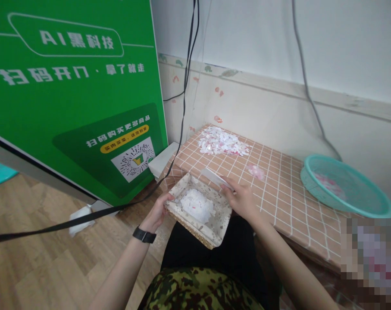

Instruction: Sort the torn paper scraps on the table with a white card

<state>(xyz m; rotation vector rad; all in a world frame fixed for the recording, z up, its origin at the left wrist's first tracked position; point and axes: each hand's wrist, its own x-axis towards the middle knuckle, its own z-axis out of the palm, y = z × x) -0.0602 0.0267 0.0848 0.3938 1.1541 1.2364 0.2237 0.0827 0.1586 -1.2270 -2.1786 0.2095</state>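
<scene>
My left hand [159, 209] grips the left rim of a woven basket [216, 230] lined with patterned cloth, held tilted above my lap. Inside lies a heap of small white paper-like scraps [197, 205]. Between the fingers of my right hand [242, 199] is a flat white card-like piece [214, 177], over the basket's far right rim. What it is made of I cannot tell. Beyond the basket, a larger pile of white and pink scraps [223, 142] rests on the table, with a small pink clump [256, 172] nearer me.
A brown checked cloth covers the table [279, 185]. On its right end stands a green mesh basket [347, 185] with pink scraps. A green cabinet [75, 99] rises at the left. Black straps [182, 125] hang in front of the wall and cross toward the left.
</scene>
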